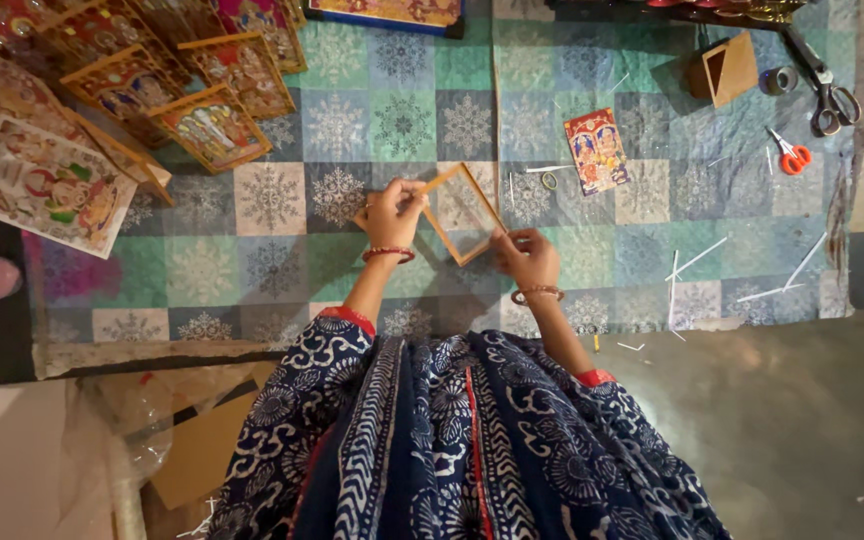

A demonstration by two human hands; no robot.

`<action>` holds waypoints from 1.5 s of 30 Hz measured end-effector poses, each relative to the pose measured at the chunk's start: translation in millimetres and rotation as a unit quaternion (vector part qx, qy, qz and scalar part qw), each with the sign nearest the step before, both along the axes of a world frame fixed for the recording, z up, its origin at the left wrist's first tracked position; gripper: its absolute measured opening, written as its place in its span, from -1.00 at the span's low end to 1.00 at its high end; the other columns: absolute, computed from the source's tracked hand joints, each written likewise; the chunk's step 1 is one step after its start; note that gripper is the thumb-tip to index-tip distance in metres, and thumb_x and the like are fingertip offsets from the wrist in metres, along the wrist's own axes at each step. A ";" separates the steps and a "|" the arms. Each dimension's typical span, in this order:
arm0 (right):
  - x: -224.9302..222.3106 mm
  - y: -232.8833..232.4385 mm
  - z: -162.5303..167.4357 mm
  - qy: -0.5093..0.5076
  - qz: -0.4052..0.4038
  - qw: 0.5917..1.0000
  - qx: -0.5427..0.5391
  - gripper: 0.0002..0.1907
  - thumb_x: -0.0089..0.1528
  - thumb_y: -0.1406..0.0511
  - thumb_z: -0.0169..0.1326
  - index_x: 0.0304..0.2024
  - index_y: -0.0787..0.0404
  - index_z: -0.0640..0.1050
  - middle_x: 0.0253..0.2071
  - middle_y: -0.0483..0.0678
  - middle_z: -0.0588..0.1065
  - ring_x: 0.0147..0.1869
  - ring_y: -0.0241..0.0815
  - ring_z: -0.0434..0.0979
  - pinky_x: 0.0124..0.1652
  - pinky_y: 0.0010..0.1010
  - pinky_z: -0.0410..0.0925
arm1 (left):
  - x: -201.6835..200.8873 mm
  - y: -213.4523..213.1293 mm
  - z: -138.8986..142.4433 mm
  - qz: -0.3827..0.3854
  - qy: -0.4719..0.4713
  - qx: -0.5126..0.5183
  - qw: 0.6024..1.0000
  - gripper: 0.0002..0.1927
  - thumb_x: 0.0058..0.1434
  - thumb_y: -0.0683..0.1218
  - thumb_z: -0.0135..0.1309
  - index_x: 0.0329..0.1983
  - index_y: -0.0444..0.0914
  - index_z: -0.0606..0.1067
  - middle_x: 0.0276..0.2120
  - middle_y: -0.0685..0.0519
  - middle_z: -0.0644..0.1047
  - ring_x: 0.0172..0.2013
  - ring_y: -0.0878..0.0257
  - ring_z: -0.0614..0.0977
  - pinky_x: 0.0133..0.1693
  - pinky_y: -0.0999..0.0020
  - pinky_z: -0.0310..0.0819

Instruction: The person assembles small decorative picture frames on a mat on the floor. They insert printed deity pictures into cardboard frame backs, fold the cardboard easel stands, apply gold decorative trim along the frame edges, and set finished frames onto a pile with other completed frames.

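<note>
Holding the small wooden frame [462, 213] by its thin edges, the left hand [392, 215] and right hand [524, 255] both grip it; it seems light, stiff, maybe fragile.

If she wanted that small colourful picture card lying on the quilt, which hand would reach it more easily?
The right hand, probably. The small colourful picture card lies on the patchwork quilt to the right of the empty wooden frame, nearer that hand. The left hand would have to cross over the frame.
</note>
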State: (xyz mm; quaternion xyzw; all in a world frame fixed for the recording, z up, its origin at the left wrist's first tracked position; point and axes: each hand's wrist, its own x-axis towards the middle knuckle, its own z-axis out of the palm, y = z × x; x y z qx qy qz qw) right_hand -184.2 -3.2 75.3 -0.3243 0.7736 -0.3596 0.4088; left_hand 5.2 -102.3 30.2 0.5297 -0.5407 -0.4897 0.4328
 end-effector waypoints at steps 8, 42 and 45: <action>1.0 -5.3 -14.6 -0.271 -0.098 0.956 -0.051 -0.70 0.24 0.26 0.26 -0.12 0.40 0.61 -0.35 -0.06 0.56 -0.33 -0.29 0.59 -0.24 -0.44 0.55 | -2.6 -0.2 0.0 -0.005 0.075 -0.005 0.997 -0.71 0.33 -0.20 0.19 0.11 -0.25 0.54 -0.27 0.04 0.69 -0.24 0.33 0.71 -0.19 0.44 0.57; -52.9 -35.4 32.0 0.365 0.144 0.860 -0.328 -0.89 0.20 0.53 0.19 -0.29 0.27 0.55 -0.15 0.02 0.61 -0.12 -0.02 0.58 -0.17 -0.23 0.40 | 13.4 24.9 -44.2 -0.041 0.201 0.117 0.972 -0.11 0.19 -0.21 0.28 0.56 -0.12 0.16 -0.15 -0.03 0.62 -0.16 0.31 0.65 -0.12 0.35 0.67; 5.8 -3.3 24.6 0.320 0.300 0.819 -0.369 -0.75 0.13 0.54 0.18 -0.17 0.25 0.66 -0.16 0.00 0.58 -0.10 0.02 0.55 -0.11 -0.19 0.40 | 16.5 24.0 -43.3 -0.060 0.137 0.082 0.985 -0.15 0.23 -0.20 0.30 0.52 -0.12 0.15 -0.14 -0.02 0.64 -0.15 0.35 0.65 -0.11 0.44 0.57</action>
